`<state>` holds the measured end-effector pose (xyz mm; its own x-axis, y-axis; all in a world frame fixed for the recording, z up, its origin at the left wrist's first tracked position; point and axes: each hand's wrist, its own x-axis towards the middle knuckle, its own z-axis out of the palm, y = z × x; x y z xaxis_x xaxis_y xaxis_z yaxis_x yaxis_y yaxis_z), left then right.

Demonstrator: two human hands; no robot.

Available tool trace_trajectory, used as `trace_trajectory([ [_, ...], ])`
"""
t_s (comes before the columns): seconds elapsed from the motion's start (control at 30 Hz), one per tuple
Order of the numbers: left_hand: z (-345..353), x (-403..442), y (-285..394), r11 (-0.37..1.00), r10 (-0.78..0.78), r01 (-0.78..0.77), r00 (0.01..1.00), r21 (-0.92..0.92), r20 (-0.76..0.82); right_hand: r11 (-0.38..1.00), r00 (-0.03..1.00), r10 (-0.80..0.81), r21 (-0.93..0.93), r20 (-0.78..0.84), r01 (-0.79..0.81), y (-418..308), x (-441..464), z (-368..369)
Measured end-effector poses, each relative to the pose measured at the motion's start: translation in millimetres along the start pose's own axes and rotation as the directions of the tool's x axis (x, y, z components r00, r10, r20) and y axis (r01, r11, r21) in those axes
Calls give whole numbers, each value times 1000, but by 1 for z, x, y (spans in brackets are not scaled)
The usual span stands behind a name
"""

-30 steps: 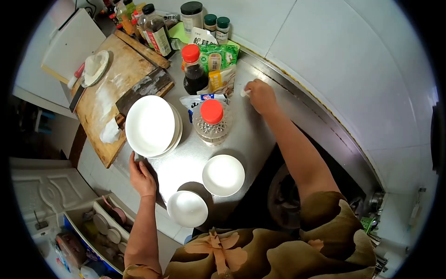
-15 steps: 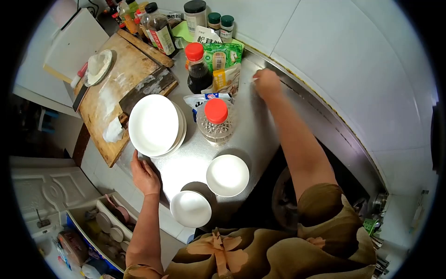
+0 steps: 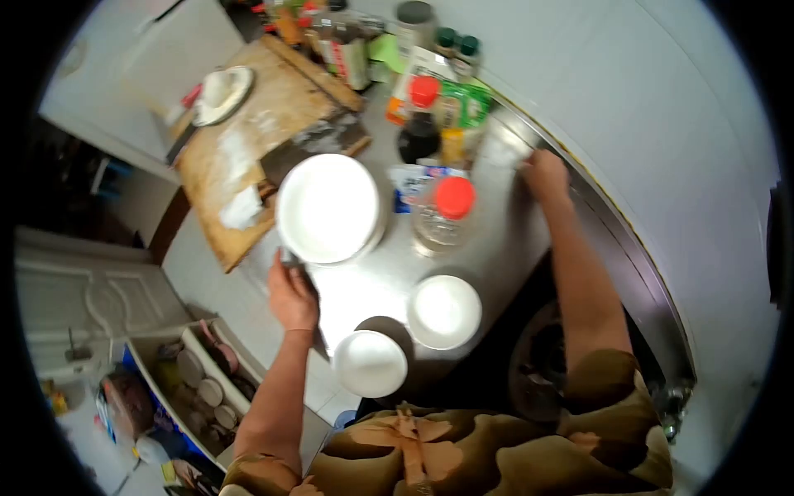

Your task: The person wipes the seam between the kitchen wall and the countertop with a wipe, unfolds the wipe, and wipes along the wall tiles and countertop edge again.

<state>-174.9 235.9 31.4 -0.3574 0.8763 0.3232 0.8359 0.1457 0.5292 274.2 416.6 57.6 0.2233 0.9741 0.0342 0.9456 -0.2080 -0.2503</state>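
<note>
My left hand (image 3: 293,296) lies at the counter's left edge, just below a stack of white bowls (image 3: 328,208). Its fingers are extended and apart from the thumb, with nothing seen in them. Over by the wall, my right hand (image 3: 547,177) is closed low over the steel counter (image 3: 514,231). What its fingers hold, if anything, is too blurred to make out. Between my arms stand two small white bowls, one nearer (image 3: 370,364) and one farther (image 3: 444,312). A clear jar with a red lid (image 3: 454,197) stands behind them.
A floury wooden board (image 3: 217,178) with a cleaver (image 3: 310,145) lies at left. Behind are a dark sauce bottle (image 3: 420,132), packets (image 3: 467,104) and seasoning jars (image 3: 415,26). A dark stove (image 3: 529,347) sits at front right; an open drawer (image 3: 178,388) is lower left.
The view has shifted, so the counter and its things appear farther right, with more blur. Both hands keep about the same places relative to the bowls and the wall.
</note>
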Motion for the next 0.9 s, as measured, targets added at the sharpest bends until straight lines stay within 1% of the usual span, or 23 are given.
trace_trajectory([
  [0.03,-2,1,4,1000,0,0,1000,10,1,998,994,-66,-31,-87,63,2,-5,5],
  [0.07,-4,3,5,1000,-2,2,1000,22,16,997,994,-74,4,-85,75,-5,-12,8],
  [0.1,-6,3,6,1000,-7,6,999,28,36,985,984,-167,24,-64,168,-15,-27,6],
  [0.13,-6,3,7,1000,9,-10,1000,19,25,965,966,-255,44,-49,258,-23,-37,2],
  [0.17,-6,3,6,1000,-4,2,999,30,54,960,961,-272,54,-52,275,-25,-38,-1],
  [0.23,-6,3,4,996,31,-35,999,83,39,988,998,-33,152,-54,41,-13,-33,-7],
  [0.27,-8,3,7,996,-12,5,997,85,82,974,996,87,214,-36,-77,-6,-27,-13],
  [0.3,-9,2,6,996,-11,4,997,87,81,973,996,86,216,-36,-77,-5,-30,-8],
  [0.37,-8,4,6,996,12,-17,998,83,59,988,988,-155,19,-30,155,-7,-33,-2],
  [0.4,-8,4,7,997,-12,6,997,74,78,986,986,-162,18,-33,163,-5,-32,-3],
  [0.5,-8,3,8,998,-27,22,997,60,79,994,998,-22,106,-52,28,16,-27,-6],
  [0.53,-8,3,6,998,-26,23,998,50,57,976,991,128,170,38,-133,25,-19,-9],
  [0.57,-4,3,4,999,-18,16,999,28,47,987,993,90,130,71,-99,16,-24,-14],
  [0.6,4,2,-7,999,41,-41,999,7,-6,994,992,70,79,103,-78,4,-33,-21],
  [0.63,-2,3,1,999,-7,8,1000,-50,24,996,995,-93,-5,24,93,7,-37,-5],
  [0.67,2,2,-2,1000,17,-17,1000,-19,5,982,980,-188,1,-60,189,11,-44,1],
  [0.7,2,2,-3,1000,-1,2,1000,-30,25,987,992,-119,106,-52,123,12,-46,-8],
  [0.73,-1,2,2,999,24,-24,999,-26,32,983,998,30,180,-54,-20,21,-43,-14],
  [0.77,-1,2,3,999,32,-32,999,-8,31,986,997,49,160,-54,-40,28,-41,-17],
  [0.83,-1,2,2,1000,11,-10,998,-19,55,991,983,119,74,-136,-110,33,-38,-11],
  [0.87,-2,3,4,1000,-7,8,997,-9,73,997,983,-27,73,-180,41,31,-40,2],
  [0.9,-1,5,5,1000,-3,4,997,-13,74,979,960,-172,67,-222,191,18,-46,6],
])
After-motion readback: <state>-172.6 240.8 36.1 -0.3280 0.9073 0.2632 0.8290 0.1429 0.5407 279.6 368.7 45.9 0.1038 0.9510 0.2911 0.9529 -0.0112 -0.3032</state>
